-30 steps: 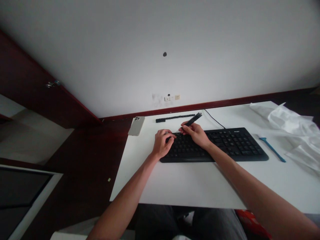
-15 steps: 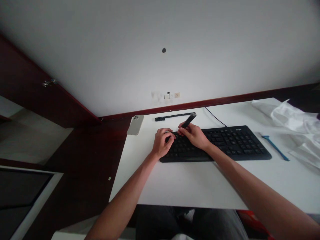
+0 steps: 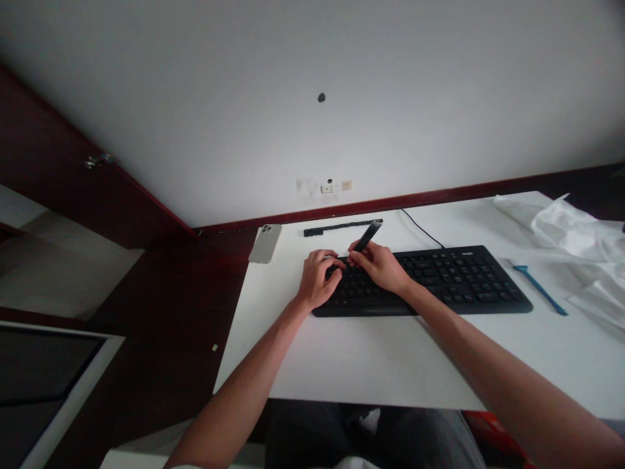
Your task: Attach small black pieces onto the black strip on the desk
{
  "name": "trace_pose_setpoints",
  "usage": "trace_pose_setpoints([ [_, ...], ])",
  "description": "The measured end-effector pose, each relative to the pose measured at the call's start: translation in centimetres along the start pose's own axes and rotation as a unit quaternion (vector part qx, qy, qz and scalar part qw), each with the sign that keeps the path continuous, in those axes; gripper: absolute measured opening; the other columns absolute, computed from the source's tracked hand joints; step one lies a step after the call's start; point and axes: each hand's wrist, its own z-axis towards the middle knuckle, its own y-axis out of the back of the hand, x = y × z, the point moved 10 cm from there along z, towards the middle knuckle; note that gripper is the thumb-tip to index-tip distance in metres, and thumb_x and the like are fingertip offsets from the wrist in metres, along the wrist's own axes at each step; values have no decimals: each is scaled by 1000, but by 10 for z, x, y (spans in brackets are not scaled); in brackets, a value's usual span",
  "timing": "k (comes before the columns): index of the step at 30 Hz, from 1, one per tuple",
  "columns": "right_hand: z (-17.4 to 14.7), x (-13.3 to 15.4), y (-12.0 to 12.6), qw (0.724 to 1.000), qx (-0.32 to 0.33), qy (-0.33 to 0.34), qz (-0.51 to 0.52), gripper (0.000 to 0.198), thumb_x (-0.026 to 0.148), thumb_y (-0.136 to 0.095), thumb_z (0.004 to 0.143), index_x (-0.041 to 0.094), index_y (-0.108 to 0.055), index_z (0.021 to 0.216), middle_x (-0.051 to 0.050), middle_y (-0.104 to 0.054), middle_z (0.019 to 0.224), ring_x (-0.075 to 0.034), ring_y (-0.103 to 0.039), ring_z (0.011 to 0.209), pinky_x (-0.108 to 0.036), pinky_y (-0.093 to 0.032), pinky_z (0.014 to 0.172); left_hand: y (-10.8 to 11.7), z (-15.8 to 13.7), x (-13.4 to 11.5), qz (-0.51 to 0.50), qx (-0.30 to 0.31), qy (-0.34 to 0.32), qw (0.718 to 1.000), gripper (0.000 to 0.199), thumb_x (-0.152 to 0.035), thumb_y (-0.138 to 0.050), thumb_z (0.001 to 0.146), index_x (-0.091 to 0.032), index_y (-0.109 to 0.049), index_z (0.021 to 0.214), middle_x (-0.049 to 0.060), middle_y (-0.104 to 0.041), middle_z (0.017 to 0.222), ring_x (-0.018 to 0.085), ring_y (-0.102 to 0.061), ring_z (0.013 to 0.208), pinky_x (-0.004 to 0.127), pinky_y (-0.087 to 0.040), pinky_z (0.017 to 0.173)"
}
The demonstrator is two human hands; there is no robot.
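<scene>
A black keyboard (image 3: 454, 277) lies on the white table, its left part partly covered by my hands. My left hand (image 3: 317, 279) is curled over the keyboard's left end, fingers bent at its far edge and thumb over the keys. Close beside it, my right hand (image 3: 378, 264) grips a black stick-like brush (image 3: 368, 234), held upright at a tilt with a greyish frayed end on top. Its lower end points at the upper left keys and is hidden by my fingers. Behind the keyboard, small black keycaps (image 3: 342, 227) lie in a row.
On the table (image 3: 371, 365), a phone (image 3: 266, 243) lies at the back left and a thin blue brush (image 3: 541, 290) right of the keyboard. Crumpled white plastic (image 3: 576, 228) covers the right end. A cable (image 3: 422, 229) runs back from the keyboard. The wall (image 3: 234, 130) stands behind.
The brush in my right hand has tipped slightly more upright, its top end moving a little left. My left hand stays in nearly the same place on the keyboard.
</scene>
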Motion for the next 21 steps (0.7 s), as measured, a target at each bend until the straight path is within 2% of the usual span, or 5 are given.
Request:
trace_pose_setpoints([
  [4,-1,4,-1,999,5,11,-30,20,43,-63,96,25,-67,101,-3,-75,81,-25,-71,77,-38,-54,75,-3,0,2,-1,8,0,1000,18,-18,-58,95,-24,-74,100,4,-64,125,24,-54,125,40,-42,112],
  [9,-3,7,-3,998,12,18,-53,19,43,-62,96,26,-69,104,-3,-75,84,-26,-70,78,-38,-53,74,4,0,0,-13,-41,-9,999,22,-9,-54,91,-22,-70,99,5,-66,117,22,-56,119,37,-43,110],
  [12,-4,12,-5,998,18,28,-60,19,43,-65,95,28,-71,104,-2,-74,81,-25,-68,75,-37,-51,73,3,2,1,-11,-38,0,999,30,-4,-54,85,-22,-66,106,5,-67,113,22,-58,116,38,-45,108],
  [16,-6,20,-9,995,33,39,-89,18,42,-65,96,29,-72,106,-2,-74,81,-24,-66,70,-35,-48,71,0,3,4,8,-28,8,1000,28,-8,-61,83,-22,-69,105,6,-66,119,25,-57,120,42,-45,109],
  [21,-8,29,-18,990,60,66,-110,14,36,-63,97,29,-72,106,-3,-76,89,-25,-67,73,-34,-47,73,-1,2,3,17,-33,-6,999,20,-14,-69,84,-22,-70,102,5,-67,120,25,-57,118,42,-46,107],
])
